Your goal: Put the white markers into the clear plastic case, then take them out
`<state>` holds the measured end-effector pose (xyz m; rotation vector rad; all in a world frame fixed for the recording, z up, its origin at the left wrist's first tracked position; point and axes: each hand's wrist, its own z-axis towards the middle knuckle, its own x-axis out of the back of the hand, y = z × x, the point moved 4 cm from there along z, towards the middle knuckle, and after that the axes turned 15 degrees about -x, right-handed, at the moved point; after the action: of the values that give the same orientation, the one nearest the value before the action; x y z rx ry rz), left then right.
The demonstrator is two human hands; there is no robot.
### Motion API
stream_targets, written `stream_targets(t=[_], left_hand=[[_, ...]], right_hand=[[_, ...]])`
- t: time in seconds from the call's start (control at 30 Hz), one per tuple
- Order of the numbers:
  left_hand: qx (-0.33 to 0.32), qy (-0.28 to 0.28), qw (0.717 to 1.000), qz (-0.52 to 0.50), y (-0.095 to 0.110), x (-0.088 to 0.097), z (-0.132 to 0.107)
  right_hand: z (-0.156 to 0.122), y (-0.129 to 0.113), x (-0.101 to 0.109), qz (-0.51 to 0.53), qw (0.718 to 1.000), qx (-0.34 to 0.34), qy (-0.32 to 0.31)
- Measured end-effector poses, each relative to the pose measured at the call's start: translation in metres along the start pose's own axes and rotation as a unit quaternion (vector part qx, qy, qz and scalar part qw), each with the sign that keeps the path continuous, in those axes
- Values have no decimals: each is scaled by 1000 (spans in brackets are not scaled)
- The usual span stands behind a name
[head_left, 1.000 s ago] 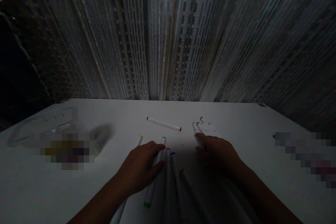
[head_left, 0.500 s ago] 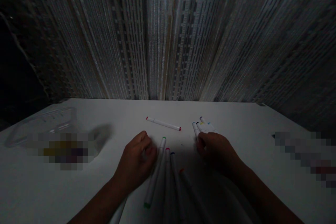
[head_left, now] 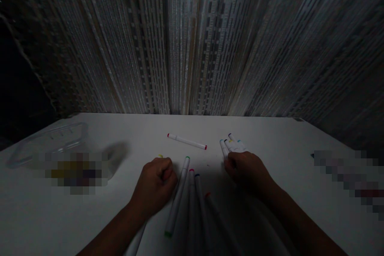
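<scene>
My left hand [head_left: 156, 184] is closed in a fist left of the green-ended marker [head_left: 177, 198]. A yellow tip [head_left: 161, 156] peeks out just past its knuckles, and a white barrel [head_left: 137, 242] shows below the wrist. Whatever the left fist holds is hidden. My right hand [head_left: 247, 170] is closed at the near end of a bunch of white markers [head_left: 224, 148] with blue, black and yellow ends; their lower parts are covered by it. Between the hands lie a pink-ended marker [head_left: 191, 204], a dark-blue-ended marker [head_left: 201, 208] and an orange-red-ended marker [head_left: 220, 218].
A red-ended marker [head_left: 187, 141] lies crosswise farther back. At the left stands a clear plastic container [head_left: 48, 142], partly blurred out. More blurred items [head_left: 348, 174] lie at the right. Behind the white table [head_left: 135, 128] hangs a striped curtain [head_left: 186, 48].
My left hand has turned slightly and its knuckles have dropped lower, which uncovers the yellow tip. My right hand has barely moved.
</scene>
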<state>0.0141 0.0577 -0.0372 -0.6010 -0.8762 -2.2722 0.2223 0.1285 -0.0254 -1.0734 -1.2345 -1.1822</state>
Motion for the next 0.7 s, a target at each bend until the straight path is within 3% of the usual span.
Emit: stream_targets(t=[0.2, 0.47, 0.7], left_hand=[[-18, 38, 998, -44, 3, 6, 4], [63, 51, 989, -125, 1, 7, 1], [81, 52, 993, -64, 1, 5, -1]], right_hand=[[0, 0, 2, 14, 1000, -7, -12], [0, -1, -1, 23, 1000, -4, -17], [1, -1, -4, 26, 999, 9, -19]])
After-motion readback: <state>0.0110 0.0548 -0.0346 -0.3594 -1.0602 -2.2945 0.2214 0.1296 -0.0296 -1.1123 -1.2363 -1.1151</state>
